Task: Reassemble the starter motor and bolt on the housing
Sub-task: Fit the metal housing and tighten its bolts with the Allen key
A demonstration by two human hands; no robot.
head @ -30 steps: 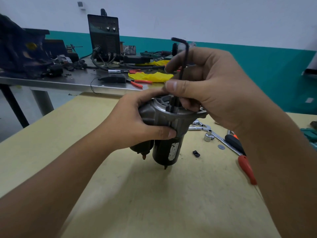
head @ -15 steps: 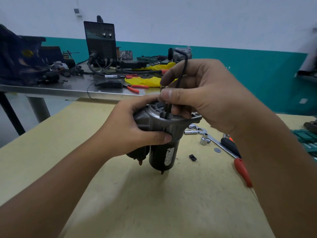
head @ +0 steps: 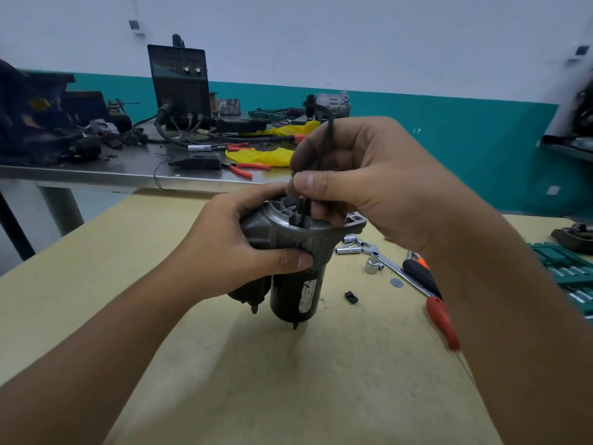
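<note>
Gripping the upright starter motor [head: 293,284] by its grey housing [head: 282,229], left hand [head: 231,252]; right hand [head: 369,184] pinches hex key [head: 324,146].

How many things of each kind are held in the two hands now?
Starter motor: 1, gripped by the left hand
Hex key: 1, pinched by the right hand
Total: 2
</note>
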